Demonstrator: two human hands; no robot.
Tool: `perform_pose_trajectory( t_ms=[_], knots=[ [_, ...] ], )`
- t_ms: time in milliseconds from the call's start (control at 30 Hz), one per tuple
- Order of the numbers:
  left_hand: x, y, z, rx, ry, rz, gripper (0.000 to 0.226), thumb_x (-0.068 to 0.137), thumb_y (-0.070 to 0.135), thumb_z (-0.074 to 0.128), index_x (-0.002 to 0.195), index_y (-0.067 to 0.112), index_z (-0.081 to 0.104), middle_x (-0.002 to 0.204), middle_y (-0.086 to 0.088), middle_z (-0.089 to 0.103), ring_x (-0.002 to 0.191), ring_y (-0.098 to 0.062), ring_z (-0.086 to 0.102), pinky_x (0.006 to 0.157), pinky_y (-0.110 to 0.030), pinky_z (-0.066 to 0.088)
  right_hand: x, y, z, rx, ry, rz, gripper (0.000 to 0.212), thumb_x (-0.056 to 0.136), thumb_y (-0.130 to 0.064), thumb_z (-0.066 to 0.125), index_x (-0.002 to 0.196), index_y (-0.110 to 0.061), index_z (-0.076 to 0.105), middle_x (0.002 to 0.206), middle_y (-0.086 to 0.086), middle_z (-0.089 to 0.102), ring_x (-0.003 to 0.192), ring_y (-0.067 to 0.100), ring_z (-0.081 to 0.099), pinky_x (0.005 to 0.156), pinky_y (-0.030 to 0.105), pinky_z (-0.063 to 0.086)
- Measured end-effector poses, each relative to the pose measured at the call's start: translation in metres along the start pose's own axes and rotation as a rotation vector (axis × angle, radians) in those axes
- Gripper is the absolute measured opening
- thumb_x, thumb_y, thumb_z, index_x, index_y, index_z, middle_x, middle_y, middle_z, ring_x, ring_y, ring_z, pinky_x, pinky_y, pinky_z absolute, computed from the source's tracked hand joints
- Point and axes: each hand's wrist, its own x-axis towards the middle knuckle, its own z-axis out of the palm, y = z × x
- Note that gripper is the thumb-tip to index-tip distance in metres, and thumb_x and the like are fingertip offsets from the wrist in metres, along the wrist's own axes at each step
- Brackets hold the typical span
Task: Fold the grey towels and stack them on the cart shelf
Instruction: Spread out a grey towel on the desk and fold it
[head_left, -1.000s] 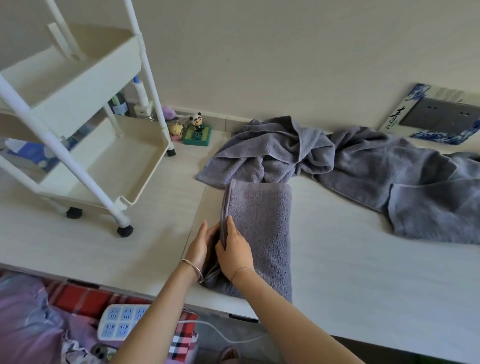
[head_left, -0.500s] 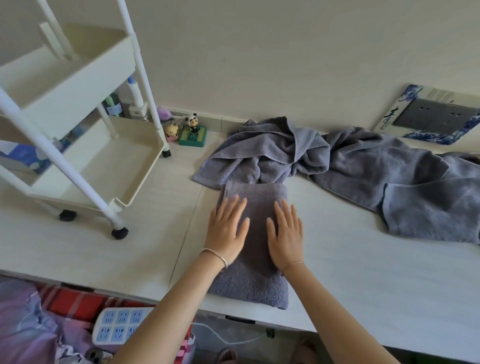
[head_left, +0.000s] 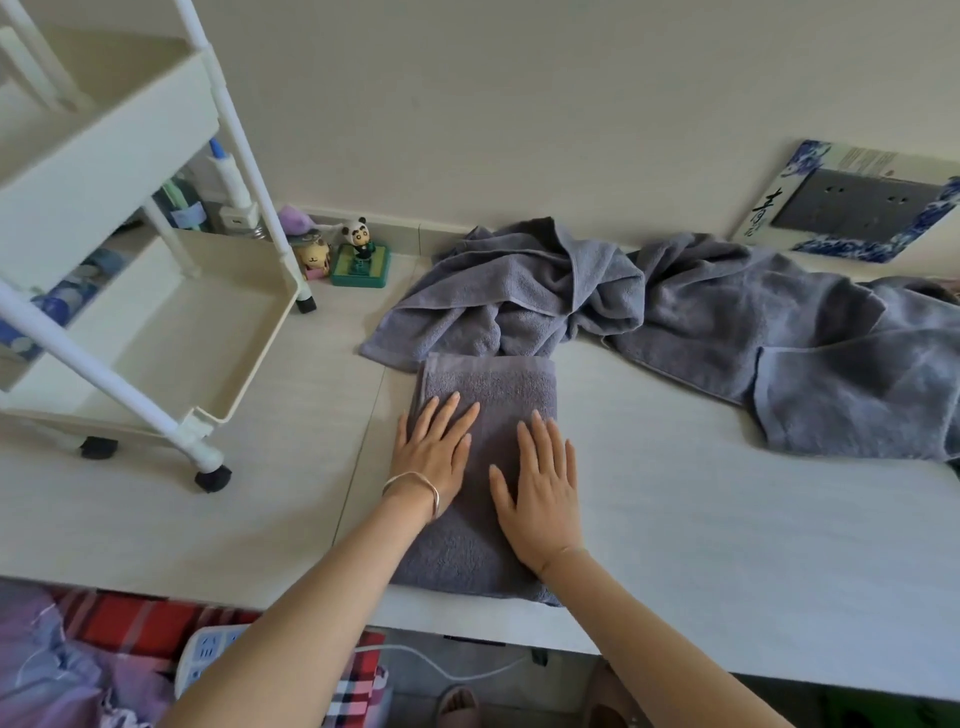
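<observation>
**Both palms flat on the folded towel**

The folded grey towel lies as a neat, narrow rectangle on the pale table, its near end at the table's front edge and its far end touching the crumpled towel behind it. The left hand rests on the towel's left half with fingers straight and slightly spread, gripping nothing; a silver bangle sits at that wrist. The right hand lies just beside it on the right half, palm down and fingers extended, likewise holding nothing.

More unfolded grey towels sprawl to the right, along the wall, reaching the picture's edge. To the left stands a white rolling cart on black casters; its lower shelf is near the folded towel but apart from it, and no towel lies in the part I can see. Behind the cart's leg, against the wall, sits a panda figurine on a green base, with a small yellow figure beside it. A wall socket in a blue-and-white frame is at upper right; below the table edge a white power strip lies on plaid cloth.
</observation>
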Motion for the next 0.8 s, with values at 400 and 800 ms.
perform_pose_trajectory(
  t_ms=[400, 800],
  knots=[
    [-0.004, 0.01, -0.011, 0.073, 0.032, -0.13, 0.08, 0.078, 0.052, -0.012, 0.144, 0.035, 0.032, 0.147, 0.005, 0.038, 0.126, -0.021, 0.037, 0.103, -0.036, 0.024, -0.021, 0.072, -0.017, -0.102, -0.166, -0.392, 0.059, 0.094, -0.061, 0.026, 0.126, -0.025, 0.059, 0.132, -0.007, 0.056, 0.134, 0.013, 0.037, 0.116, 0.038, 0.011],
    [-0.048, 0.098, -0.034, 0.214, -0.031, 0.028, 0.048, 0.097, 0.044, 0.028, 0.119, 0.01, 0.054, 0.122, -0.012, 0.049, 0.116, -0.03, 0.04, 0.098, -0.04, 0.029, 0.024, 0.118, -0.073, -0.082, -0.258, -0.076, 0.06, 0.091, -0.062, 0.019, 0.135, -0.033, 0.048, 0.153, -0.012, 0.029, 0.145, 0.01, 0.009, 0.118, 0.035, -0.001]
  ],
)
